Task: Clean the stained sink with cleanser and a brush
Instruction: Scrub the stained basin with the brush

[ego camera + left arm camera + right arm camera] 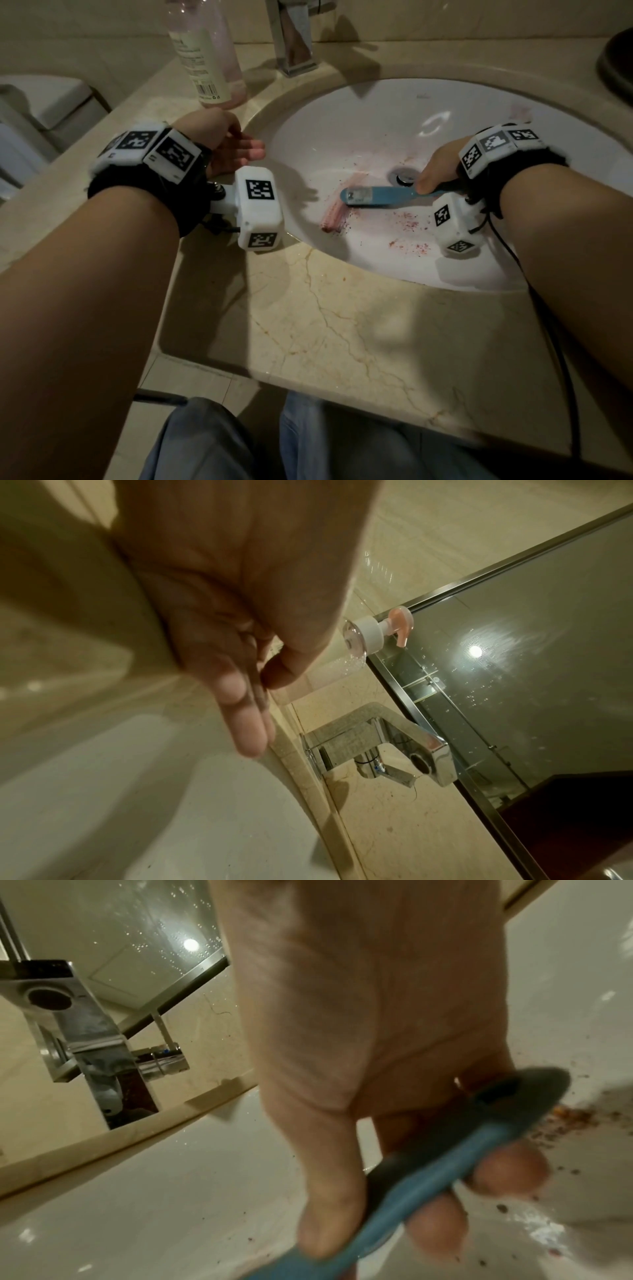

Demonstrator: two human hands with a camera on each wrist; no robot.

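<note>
The white oval sink (359,113) carries pink-red smears (337,214) and specks (409,224) on its lower basin. My right hand (436,169) grips the handle of a blue brush (373,196), whose head lies just right of the long pink smear. In the right wrist view my thumb and fingers (435,1223) wrap the blue brush (455,1156). My left hand (236,147) rests flat on the sink's left rim, fingers straight, holding nothing; the left wrist view shows these fingers (245,721) stretched along the sink edge. The cleanser pump bottle (209,58) stands on the counter behind it.
A chrome faucet (294,37) rises at the back of the beige marble counter (342,325). The drain (404,176) sits mid-basin beside my right thumb. A dark round object (616,65) sits at the far right. A mirror (514,642) lines the wall.
</note>
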